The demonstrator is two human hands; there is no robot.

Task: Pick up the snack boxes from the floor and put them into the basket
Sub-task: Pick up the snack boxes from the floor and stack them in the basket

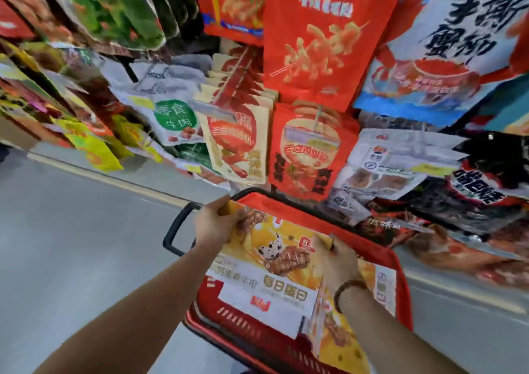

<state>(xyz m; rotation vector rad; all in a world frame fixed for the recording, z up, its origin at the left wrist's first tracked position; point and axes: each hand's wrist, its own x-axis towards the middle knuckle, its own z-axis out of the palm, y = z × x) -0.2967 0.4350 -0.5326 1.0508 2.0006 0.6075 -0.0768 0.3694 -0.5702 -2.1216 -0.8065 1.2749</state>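
A red plastic basket (399, 270) with a black handle (174, 227) stands on the grey floor below the shelves. A flat yellow snack box (274, 262) with a quail egg and meat picture lies across the basket's opening. My left hand (219, 225) grips the box's far left corner. My right hand (336, 259), with a bead bracelet at the wrist, holds its right edge. Another yellow snack box (337, 336) stands on edge inside the basket beneath my right forearm.
Racks of hanging snack bags (309, 150) in red, white and yellow fill the space right behind the basket. Grey floor (71, 245) stretches to the left, with a pale stripe along the shelf base.
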